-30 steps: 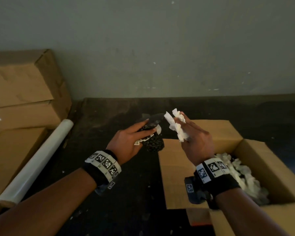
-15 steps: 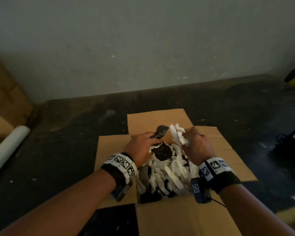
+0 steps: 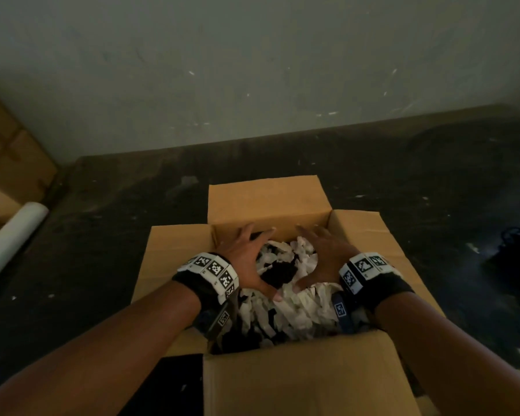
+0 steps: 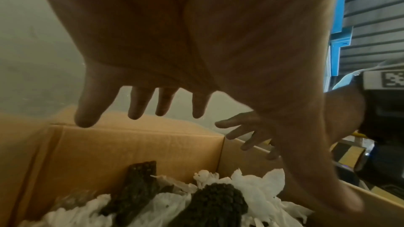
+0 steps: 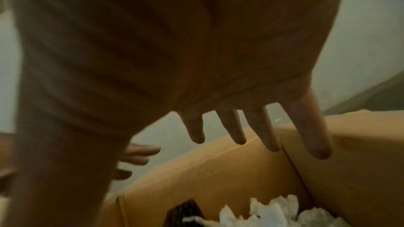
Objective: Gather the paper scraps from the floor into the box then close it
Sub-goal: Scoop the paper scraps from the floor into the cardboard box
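A brown cardboard box [image 3: 264,199] stands on the dark floor with all its flaps folded out. White and black paper scraps [image 3: 285,307] fill it. Both hands hover just above the pile, palms down, fingers spread and empty. My left hand [image 3: 246,259] is over the box's left half, my right hand [image 3: 324,256] over the right half, thumbs nearly meeting. In the left wrist view the left hand [image 4: 174,58] spreads above scraps [image 4: 218,201] and the box wall [image 4: 131,148]. The right wrist view shows the right hand [image 5: 196,58] over scraps [image 5: 273,213].
A grey wall [image 3: 252,70] rises right behind the box. At the far left stand stacked cardboard boxes [image 3: 3,163] and a white roll [image 3: 9,235]. A dark object [image 3: 514,250] lies on the floor at the right.
Both hands carried scraps from the floor to over the box and let them go. The fingers, pinched before, are now spread flat above the pile.
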Action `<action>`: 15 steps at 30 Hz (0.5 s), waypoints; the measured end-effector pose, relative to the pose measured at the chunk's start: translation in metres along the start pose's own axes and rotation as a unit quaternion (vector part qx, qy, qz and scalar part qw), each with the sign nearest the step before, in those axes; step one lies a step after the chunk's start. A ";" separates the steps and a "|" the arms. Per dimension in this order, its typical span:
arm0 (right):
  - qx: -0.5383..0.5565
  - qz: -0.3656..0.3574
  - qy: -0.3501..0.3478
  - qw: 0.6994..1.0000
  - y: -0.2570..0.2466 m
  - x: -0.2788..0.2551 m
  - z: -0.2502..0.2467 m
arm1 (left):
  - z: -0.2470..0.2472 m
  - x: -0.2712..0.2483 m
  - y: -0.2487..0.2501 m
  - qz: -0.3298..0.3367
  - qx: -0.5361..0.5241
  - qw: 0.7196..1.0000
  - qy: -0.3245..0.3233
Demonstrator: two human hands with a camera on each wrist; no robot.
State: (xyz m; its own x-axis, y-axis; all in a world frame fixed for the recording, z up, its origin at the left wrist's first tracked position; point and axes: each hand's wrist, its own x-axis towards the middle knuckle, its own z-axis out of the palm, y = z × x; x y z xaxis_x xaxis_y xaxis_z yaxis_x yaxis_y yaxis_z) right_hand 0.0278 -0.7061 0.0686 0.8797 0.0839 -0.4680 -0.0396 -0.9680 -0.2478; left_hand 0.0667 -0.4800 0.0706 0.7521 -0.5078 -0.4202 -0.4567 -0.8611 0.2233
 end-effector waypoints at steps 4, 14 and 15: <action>-0.093 -0.010 -0.119 0.988 -0.009 0.018 0.007 | 0.023 0.025 0.011 -0.020 0.041 0.997 -0.066; -0.138 0.031 -0.187 0.972 0.000 0.051 0.042 | 0.144 0.101 -0.027 -0.063 0.038 0.992 -0.106; -0.120 0.024 -0.196 0.973 0.003 0.058 0.052 | 0.156 0.106 -0.033 -0.068 0.046 0.991 -0.103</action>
State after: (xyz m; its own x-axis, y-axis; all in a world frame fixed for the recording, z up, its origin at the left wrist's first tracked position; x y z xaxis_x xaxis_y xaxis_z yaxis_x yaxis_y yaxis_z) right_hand 0.0539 -0.6920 -0.0032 0.6286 0.0750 -0.7741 0.0767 -0.9965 -0.0343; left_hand 0.0872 -0.5015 -0.1184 0.7013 -0.3628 -0.6137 -0.4055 -0.9110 0.0752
